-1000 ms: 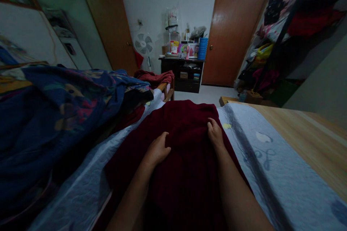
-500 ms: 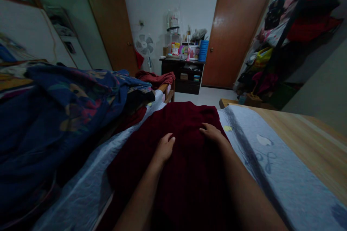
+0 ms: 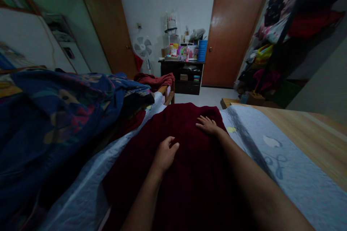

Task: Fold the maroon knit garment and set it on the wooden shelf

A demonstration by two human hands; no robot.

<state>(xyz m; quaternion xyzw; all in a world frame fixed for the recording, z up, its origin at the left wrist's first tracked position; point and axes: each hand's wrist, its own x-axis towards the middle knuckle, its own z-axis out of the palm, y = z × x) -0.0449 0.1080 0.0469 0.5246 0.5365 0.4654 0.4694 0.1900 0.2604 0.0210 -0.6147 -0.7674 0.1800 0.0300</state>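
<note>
A dark red cloth (image 3: pixel 187 173), a garment or blanket whose kind I cannot make out, lies spread over a pale blue patterned bed cover (image 3: pixel 273 140). My left hand (image 3: pixel 166 154) rests on the middle of the cloth, thumb apart from the fingers, holding nothing. Farther off and to the right, my right hand (image 3: pixel 208 124) lies palm down near the cloth's far right part, its fingers spread. The cloth's near end sinks into shadow between my forearms.
A heap of blue flowered bedding (image 3: pixel 67 104) covers the left side. Bare wooden board (image 3: pixel 311 130) borders the bed cover on the right. Beyond the bed stand a dark cabinet (image 3: pixel 181 79), a white fan (image 3: pixel 143 47) and a brown door (image 3: pixel 230 36). Clothes and bags hang at right.
My right hand has slid slightly away and to the left over the cloth, its fingers spreading. My left hand has shifted a little, with its thumb now farther from the fingers.
</note>
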